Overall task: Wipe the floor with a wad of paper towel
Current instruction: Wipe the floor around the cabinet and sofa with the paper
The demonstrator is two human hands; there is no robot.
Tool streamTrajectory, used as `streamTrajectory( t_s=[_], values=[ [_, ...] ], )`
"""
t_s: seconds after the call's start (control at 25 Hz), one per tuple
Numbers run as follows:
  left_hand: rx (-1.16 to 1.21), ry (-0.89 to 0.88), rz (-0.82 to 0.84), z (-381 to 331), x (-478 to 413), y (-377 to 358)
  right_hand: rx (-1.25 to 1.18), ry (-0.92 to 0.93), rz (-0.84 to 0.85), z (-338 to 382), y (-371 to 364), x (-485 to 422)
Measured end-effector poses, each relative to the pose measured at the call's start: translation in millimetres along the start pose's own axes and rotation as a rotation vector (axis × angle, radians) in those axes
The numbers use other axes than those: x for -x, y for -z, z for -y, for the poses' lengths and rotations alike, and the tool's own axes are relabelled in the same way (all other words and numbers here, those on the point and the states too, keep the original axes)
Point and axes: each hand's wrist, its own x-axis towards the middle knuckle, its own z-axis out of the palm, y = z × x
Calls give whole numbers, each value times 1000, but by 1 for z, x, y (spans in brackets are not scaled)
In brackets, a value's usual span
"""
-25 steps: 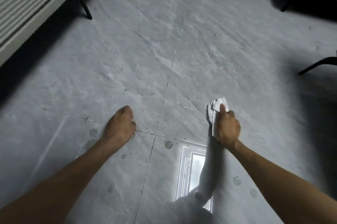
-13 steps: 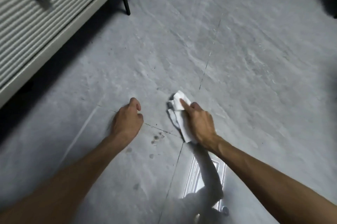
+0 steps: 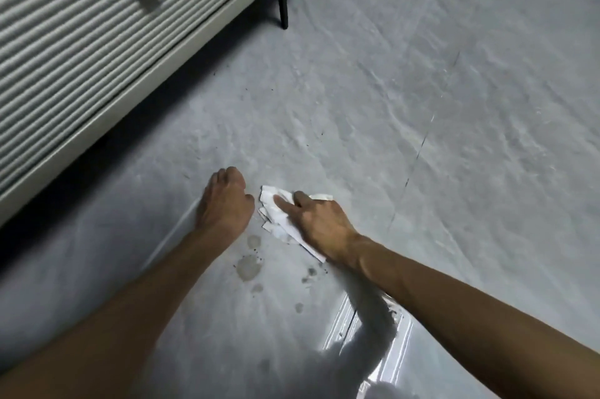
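A white, crumpled paper towel wad (image 3: 273, 203) lies on the grey tiled floor (image 3: 422, 125) at the centre of the head view. My right hand (image 3: 321, 226) holds it down against the floor, index finger stretched over it and other fingers curled on it; part of the wad is hidden under the palm. My left hand (image 3: 224, 203) is a fist with nothing in it, knuckles resting on the floor just left of the wad. Greyish stain spots (image 3: 248, 267) mark the floor right below both hands.
A pale cabinet with ribbed doors (image 3: 97, 41) stands on thin black legs (image 3: 281, 7) at the upper left, with a dark gap beneath it. A bright window reflection (image 3: 367, 333) shines on the floor at the bottom. Open floor stretches to the right.
My right hand has slid the wad leftward across the floor until it is beside my left fist. The view has shifted left, bringing the cabinet further in.
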Motion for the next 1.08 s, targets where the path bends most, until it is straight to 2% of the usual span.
streamTrajectory(
  t_s=[0.04, 0.08, 0.12, 0.2, 0.24, 0.28, 0.32, 0.44, 0.48, 0.52, 0.6, 0.72, 0.76, 0.84, 0.88, 0.96, 1.08],
  values=[
    [-29, 15, 41, 3, -4, 1, 29, 82, 4, -21, 2, 1],
    [-80, 12, 110, 5, -8, 3, 40, 19, 28, -46, 7, 0],
    [-139, -8, 188, 6, -11, 4, 40, -152, 21, -74, 11, -4],
    [-209, -24, 288, 3, -20, 8, 15, -641, -144, -125, 19, -24],
    [-222, -15, 313, -1, -24, 9, -16, -822, -205, -132, 18, -38],
    [-236, -9, 334, -7, -28, 10, -31, -860, -207, -123, 16, -51],
    [-248, -4, 351, -12, -31, 11, -38, -740, -193, -102, 13, -62],
    [-261, -16, 353, -19, -35, 11, -116, 55, -17, -37, -3, -41],
    [-254, -34, 346, -18, -35, 12, -154, 170, 61, -42, -1, -30],
    [-246, -46, 344, -15, -34, 14, -232, 158, 66, -59, 7, -27],
    [-211, -59, 340, -8, -34, 19, -134, -93, -40, -115, 14, -46],
    [-147, -77, 329, 0, -30, 23, 25, -719, -171, -183, 11, -106],
    [-138, -93, 323, 2, -30, 23, 29, -859, -204, -187, 9, -133],
    [-125, -135, 319, 5, -28, 23, -19, -964, -231, -170, 7, -183],
    [-119, -146, 317, 6, -28, 22, -53, -934, -236, -155, 7, -204],
    [-109, -157, 320, 9, -30, 21, -79, -694, -189, -114, 6, -226],
    [-120, -175, 347, 13, -32, 22, -77, 67, -3, -47, 1, -203]
  ],
)
